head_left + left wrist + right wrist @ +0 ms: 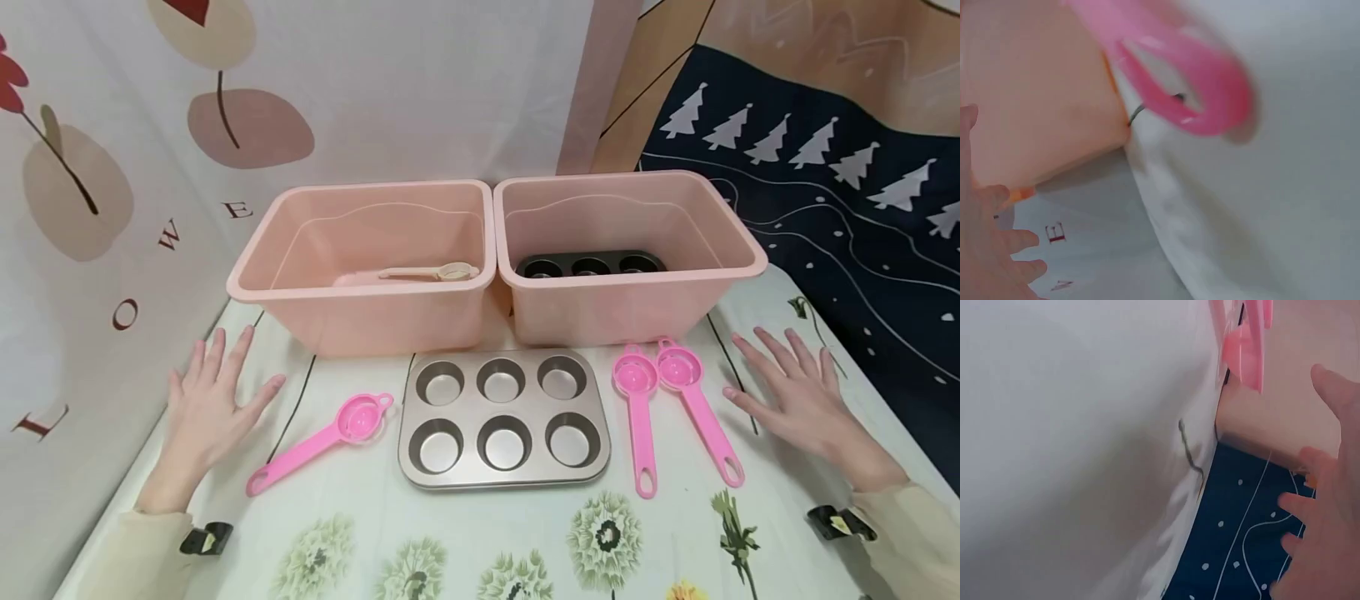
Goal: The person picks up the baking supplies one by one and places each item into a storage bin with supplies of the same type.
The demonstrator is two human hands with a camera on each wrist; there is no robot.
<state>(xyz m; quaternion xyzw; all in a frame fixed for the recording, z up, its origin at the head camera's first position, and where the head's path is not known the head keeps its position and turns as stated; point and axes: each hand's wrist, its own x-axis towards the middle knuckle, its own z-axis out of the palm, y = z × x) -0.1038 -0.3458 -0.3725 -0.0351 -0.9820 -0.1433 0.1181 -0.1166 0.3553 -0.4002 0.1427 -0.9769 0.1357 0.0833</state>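
Note:
My left hand (206, 408) is spread with straight fingers at the table's left side, holding nothing. To its right lies a pink egg separator (322, 442), its handle slanting toward the near left. A silver muffin tin (504, 496) with several round cups sits in the middle. Right of the tin, two more pink egg separators, one upright in view (641, 425) and one slanted (705, 417), lie with their bowls close together. Beyond them my right hand (798, 396) is also spread, with nothing in it. Whether either palm touches the table cannot be made out.
Two pink bins stand side by side at the back. Inside the left bin (375, 321) is a beige egg separator (431, 272); the right bin (622, 310) holds a dark muffin tin (591, 265), partly hidden by the front wall. Printed curtains (420, 92) hang behind.

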